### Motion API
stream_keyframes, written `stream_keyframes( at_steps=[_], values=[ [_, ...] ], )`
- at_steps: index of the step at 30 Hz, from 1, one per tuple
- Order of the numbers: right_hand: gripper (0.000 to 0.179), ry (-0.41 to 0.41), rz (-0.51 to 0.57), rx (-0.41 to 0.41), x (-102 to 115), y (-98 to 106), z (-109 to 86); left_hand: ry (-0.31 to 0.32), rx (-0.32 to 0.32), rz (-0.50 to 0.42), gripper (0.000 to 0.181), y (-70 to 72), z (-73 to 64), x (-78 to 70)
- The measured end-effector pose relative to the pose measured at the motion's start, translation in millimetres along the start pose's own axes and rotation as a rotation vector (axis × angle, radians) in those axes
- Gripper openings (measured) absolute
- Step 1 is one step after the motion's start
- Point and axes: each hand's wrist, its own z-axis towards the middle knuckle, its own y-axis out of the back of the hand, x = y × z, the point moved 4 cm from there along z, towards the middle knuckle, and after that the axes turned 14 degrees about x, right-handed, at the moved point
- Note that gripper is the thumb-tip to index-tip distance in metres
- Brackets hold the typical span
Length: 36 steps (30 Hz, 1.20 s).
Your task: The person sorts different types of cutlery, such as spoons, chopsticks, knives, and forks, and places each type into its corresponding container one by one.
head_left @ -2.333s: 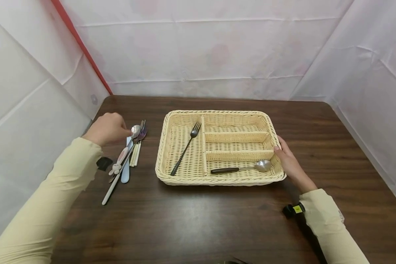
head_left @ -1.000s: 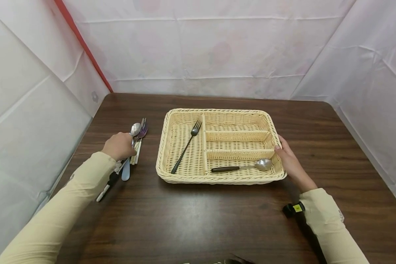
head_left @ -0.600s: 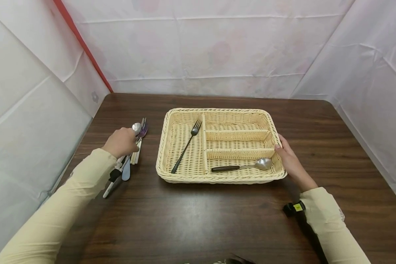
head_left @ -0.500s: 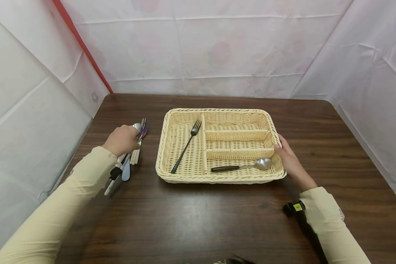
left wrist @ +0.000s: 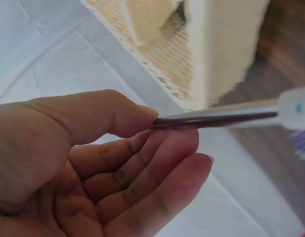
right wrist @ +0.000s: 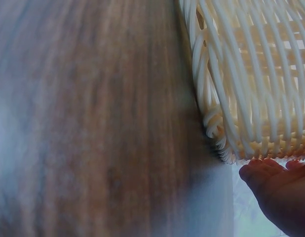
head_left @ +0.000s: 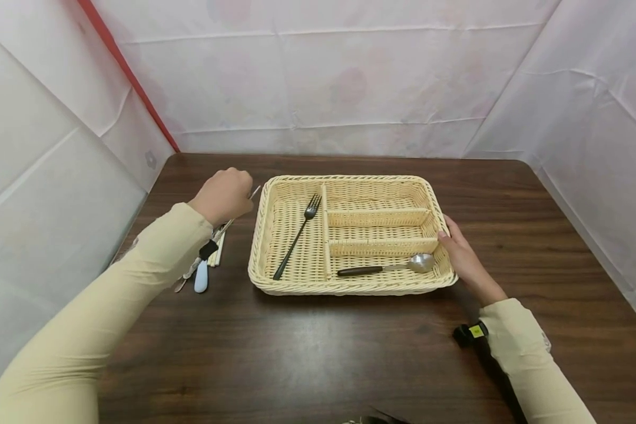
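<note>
My left hand (head_left: pixel 225 197) is raised between the cutlery pile and the wicker basket (head_left: pixel 344 288). In the left wrist view its thumb and fingertips pinch the metal neck of a spoon (left wrist: pixel 241 113) with a white, teal-dotted handle (left wrist: pixel 296 109). In the head view only a thin silver tip sticks out past the fingers. My right hand (head_left: pixel 463 259) grips the basket's right rim, thumb on top and fingers outside. Below the left hand lie a light-blue handle (head_left: pixel 201 278) and pale cutlery handles (head_left: pixel 217 250). The hand and sleeve hide their far ends.
A black fork (head_left: pixel 299 235) lies in the basket's long left compartment. In the front right compartment rests a spoon with a dark handle (head_left: pixel 360 271). Wicker dividers (head_left: pixel 378 218) split the right side. Patterned white sheets (head_left: pixel 350 88) stand behind the brown table (head_left: pixel 318 353).
My left hand came down onto the cutlery, took the white-handled spoon, then lifted and moved it right toward the basket. The right hand has stayed on the rim.
</note>
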Motion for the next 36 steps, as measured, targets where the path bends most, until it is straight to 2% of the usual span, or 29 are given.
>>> stream_keyframes(
  at_steps=[4, 10, 17, 21, 27, 31, 36],
  values=[
    [0.057, -0.011, -0.024, -0.004, 0, 0, 0.3, -0.048, -0.005, 0.032, 0.037, 9.2, 10.7, -23.0],
    [0.056, -0.008, -0.028, -0.01, -1, 0, 0.0, -0.184, -0.003, 0.087, 0.039, 18.5, 26.2, -60.5],
    [0.056, 0.003, -0.009, -0.005, 0, -3, -0.8, -0.288, 0.048, 0.112, 0.038, 16.0, 41.2, -92.5],
    [0.055, -0.004, -0.016, -0.015, 0, -2, -1.1, -0.341, 0.049, 0.152, 0.032, 16.3, 47.5, -110.9],
    [0.056, -0.004, -0.013, -0.015, 1, -1, -2.2, -0.383, 0.079, 0.228, 0.021, 15.4, 61.2, -138.9],
    [0.056, 0.001, -0.003, -0.009, 1, -2, -2.0, -0.399, 0.116, 0.248, 0.01, 10.5, 69.4, -156.1],
    [0.056, 0.013, 0.001, 0.0, 1, -4, -0.4, -0.411, 0.153, 0.261, 0.009, 3.6, 79.3, -176.7]
  ],
)
